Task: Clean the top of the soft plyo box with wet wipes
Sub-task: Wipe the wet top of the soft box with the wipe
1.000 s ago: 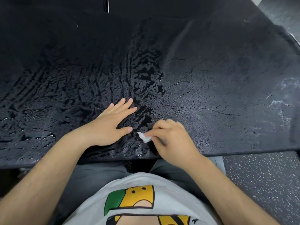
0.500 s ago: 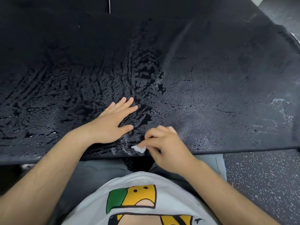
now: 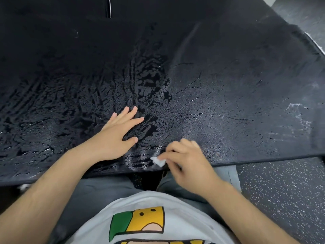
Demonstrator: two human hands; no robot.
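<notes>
Plyo box top (image 3: 228,85) half wiped
A wadded wet wipe (image 3: 158,161) is pinched by the right hand (image 3: 190,164); the left hand (image 3: 116,136) is pressed flat, fingers spread; white marks (image 3: 299,117) remain.

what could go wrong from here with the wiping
1. The small crumpled white wet wipe pinched by the right hand sits at the near edge of the black soft plyo box top; it may slip off.
2. So small a wad may miss the white smears at far right.
3. The left hand rests flat on wet streaks and could slide.
</notes>
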